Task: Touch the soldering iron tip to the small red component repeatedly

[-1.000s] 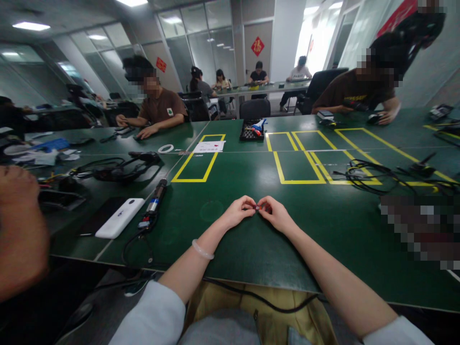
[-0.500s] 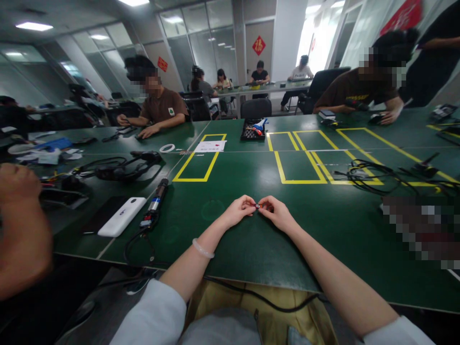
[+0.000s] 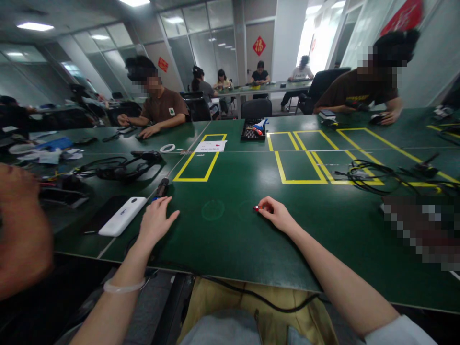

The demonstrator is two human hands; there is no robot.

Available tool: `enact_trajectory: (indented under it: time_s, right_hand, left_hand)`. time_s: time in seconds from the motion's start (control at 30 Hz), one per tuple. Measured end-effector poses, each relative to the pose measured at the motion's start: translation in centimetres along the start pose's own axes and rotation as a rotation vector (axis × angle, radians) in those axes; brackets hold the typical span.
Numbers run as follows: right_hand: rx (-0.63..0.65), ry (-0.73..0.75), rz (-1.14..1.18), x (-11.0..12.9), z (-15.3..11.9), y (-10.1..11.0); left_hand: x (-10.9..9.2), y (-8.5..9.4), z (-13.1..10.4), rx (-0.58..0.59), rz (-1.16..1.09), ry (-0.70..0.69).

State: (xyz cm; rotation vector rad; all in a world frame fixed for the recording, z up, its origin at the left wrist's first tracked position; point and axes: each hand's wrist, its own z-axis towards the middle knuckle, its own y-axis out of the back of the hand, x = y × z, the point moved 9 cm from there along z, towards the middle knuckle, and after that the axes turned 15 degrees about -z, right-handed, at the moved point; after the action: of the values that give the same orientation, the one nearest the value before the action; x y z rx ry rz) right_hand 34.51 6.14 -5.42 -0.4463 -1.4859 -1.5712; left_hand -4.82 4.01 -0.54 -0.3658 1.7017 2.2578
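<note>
Right, we have a tiny red-tipped part (image 3: 256, 208) pinched at the fingertips of our right hand (image 3: 275, 214), resting low on the green table (image 3: 233, 239), near the middle of the near edge. What the part is, we cannot tell; it is too small. Over to the left, our left hand (image 3: 155, 221) is spread wide, fingers splayed, holding nothing, hovering over the near end of a dark pen-shaped tool (image 3: 161, 187) with a cable. Just left of that lies a white power bank (image 3: 122, 216) beside a black phone (image 3: 98, 218). Farther off, yellow tape rectangles (image 3: 199, 160) mark the table, and a tangle of black cable (image 3: 361, 172) sits far right.
</note>
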Motion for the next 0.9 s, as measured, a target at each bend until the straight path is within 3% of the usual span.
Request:
enact_trajectory:
  time_s: [0.1,0.17,0.23,0.33,0.5,0.63,0.73,0.9]
  right_hand:
    - [0.003,-0.004,0.001,0.0,0.0,-0.1]
    - [0.006,-0.002,-0.001,0.0,-0.1,-0.1]
    - [0.011,-0.001,-0.002,0.0,-0.1,-0.1]
    - [0.013,-0.006,-0.007,-0.2,-0.1,-0.2]
    - [0.019,-0.007,-0.017,-0.3,0.0,-0.4]
    - [0.014,0.000,-0.014,-0.1,0.1,-0.4]
    - [0.012,0.004,-0.014,-0.1,0.0,-0.3]
    - [-0.001,0.015,-0.018,-0.3,0.1,-0.3]
  left_hand:
    - [6.4,1.1,-1.0,0.022,0.125,0.133]
    - [9.0,1.0,-1.6,0.083,0.123,0.184]
    - [10.0,0.9,-1.8,0.113,0.091,0.192]
    - [9.5,0.9,-1.5,0.104,0.075,0.181]
    - [6.4,0.3,-0.9,0.073,0.080,0.222]
    - [2.5,-1.0,-0.5,0.041,0.042,0.240]
    - [-1.6,-2.8,0.0,0.060,-0.020,0.186]
    - [-10.1,-6.9,0.9,0.129,-0.115,0.035]
